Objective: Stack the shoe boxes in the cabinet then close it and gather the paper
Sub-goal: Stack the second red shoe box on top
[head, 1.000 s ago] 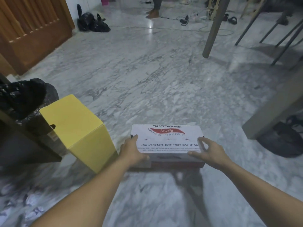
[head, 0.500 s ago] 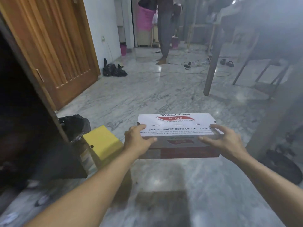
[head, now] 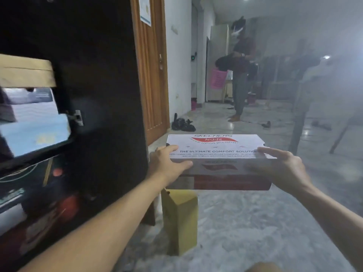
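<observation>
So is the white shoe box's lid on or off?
On. The lid sits flat over the white shoe box, held at each end by the left hand and the right hand.

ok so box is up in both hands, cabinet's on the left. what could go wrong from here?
1. The white shoe box is held by the left hand and right hand mostly at its lid and ends; the lid could lift off or the box slip.
2. The yellow box stands on the floor directly below, a likely trip point or landing spot.
3. The cabinet shelves already hold boxes that look tilted; sliding another in may knock them.
</observation>
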A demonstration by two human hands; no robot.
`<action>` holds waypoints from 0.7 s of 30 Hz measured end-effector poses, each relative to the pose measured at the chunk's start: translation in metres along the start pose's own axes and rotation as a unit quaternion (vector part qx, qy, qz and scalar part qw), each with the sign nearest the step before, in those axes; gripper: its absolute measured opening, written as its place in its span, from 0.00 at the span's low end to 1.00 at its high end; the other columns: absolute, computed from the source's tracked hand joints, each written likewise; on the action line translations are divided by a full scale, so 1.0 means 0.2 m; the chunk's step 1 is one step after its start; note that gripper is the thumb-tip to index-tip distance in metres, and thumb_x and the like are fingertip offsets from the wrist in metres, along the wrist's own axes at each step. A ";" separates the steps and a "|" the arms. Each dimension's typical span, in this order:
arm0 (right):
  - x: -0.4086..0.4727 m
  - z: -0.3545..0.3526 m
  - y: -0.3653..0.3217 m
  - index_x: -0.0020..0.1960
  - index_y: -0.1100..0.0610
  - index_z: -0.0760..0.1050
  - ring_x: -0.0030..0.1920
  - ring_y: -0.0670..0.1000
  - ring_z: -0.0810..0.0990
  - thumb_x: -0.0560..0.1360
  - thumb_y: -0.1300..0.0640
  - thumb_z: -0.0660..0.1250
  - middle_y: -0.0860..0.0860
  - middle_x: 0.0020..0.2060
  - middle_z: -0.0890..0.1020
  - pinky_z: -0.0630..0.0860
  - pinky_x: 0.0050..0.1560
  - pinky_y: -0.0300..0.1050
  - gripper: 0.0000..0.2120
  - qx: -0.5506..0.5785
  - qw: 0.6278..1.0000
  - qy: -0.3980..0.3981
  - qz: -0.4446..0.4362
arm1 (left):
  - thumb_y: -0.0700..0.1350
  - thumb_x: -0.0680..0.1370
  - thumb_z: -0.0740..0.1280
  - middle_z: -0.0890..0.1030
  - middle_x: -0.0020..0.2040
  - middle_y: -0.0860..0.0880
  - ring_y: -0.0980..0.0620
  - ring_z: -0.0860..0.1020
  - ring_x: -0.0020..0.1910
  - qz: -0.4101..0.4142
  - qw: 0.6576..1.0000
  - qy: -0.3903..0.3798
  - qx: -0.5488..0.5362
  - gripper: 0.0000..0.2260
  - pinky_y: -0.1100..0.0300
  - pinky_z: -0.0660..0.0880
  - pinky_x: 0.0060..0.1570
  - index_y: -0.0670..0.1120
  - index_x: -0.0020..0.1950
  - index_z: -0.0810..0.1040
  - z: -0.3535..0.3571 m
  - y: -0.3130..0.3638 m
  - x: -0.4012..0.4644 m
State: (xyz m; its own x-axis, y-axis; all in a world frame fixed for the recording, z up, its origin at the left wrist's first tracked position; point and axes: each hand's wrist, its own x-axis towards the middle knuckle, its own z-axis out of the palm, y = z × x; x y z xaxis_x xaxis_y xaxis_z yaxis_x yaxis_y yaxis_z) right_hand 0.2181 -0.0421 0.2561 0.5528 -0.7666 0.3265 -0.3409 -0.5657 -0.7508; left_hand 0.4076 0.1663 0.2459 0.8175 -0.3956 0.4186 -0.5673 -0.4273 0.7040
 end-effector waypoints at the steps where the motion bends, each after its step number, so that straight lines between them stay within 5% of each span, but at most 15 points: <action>1: -0.01 0.01 -0.05 0.61 0.42 0.79 0.55 0.58 0.79 0.43 0.29 0.64 0.55 0.57 0.82 0.76 0.55 0.50 0.47 0.002 1.000 -0.004 -0.012 | 0.55 0.66 0.77 0.74 0.66 0.47 0.48 0.72 0.64 -0.003 1.000 0.010 0.002 0.31 0.52 0.71 0.64 0.48 0.67 0.75 -0.06 0.00 -0.01; 5: -0.09 0.08 -0.38 0.63 0.43 0.78 0.56 0.58 0.78 0.53 0.35 0.76 0.55 0.57 0.82 0.72 0.54 0.48 0.38 0.012 0.996 -0.052 -0.067 | 0.54 0.68 0.77 0.76 0.64 0.49 0.54 0.73 0.56 -0.027 0.997 0.066 0.023 0.30 0.61 0.75 0.53 0.48 0.68 0.75 -0.44 -0.03 -0.09; 10: -0.07 0.28 -0.81 0.63 0.46 0.79 0.54 0.56 0.79 0.62 0.41 0.79 0.54 0.57 0.83 0.75 0.55 0.47 0.30 0.043 0.981 -0.092 -0.167 | 0.54 0.65 0.79 0.78 0.63 0.50 0.51 0.77 0.59 -0.093 0.984 0.149 0.031 0.32 0.56 0.74 0.61 0.48 0.66 0.76 -0.96 -0.08 -0.13; 16: -0.04 0.54 -1.36 0.66 0.50 0.76 0.42 0.50 0.79 0.67 0.42 0.76 0.52 0.57 0.82 0.77 0.34 0.40 0.31 0.107 0.947 -0.158 -0.259 | 0.46 0.63 0.81 0.79 0.60 0.49 0.53 0.77 0.54 -0.133 0.956 0.263 0.010 0.27 0.58 0.75 0.56 0.45 0.61 0.79 -1.53 -0.07 -0.10; 21: -0.01 0.64 -1.79 0.65 0.50 0.77 0.47 0.52 0.82 0.65 0.41 0.77 0.53 0.60 0.81 0.81 0.44 0.47 0.31 0.156 0.923 -0.160 -0.312 | 0.35 0.68 0.77 0.76 0.56 0.46 0.52 0.73 0.51 -0.143 0.932 0.333 -0.022 0.26 0.63 0.68 0.44 0.38 0.64 0.74 -1.89 0.01 -0.02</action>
State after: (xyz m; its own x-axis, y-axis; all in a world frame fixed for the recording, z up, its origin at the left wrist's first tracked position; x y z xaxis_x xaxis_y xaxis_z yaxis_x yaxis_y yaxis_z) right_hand 0.4373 0.2009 0.4513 0.7815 -0.1627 0.6023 0.3283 -0.7137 -0.6188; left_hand 0.4414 0.4753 0.4622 0.8232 0.3284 0.4632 -0.3237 -0.3989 0.8580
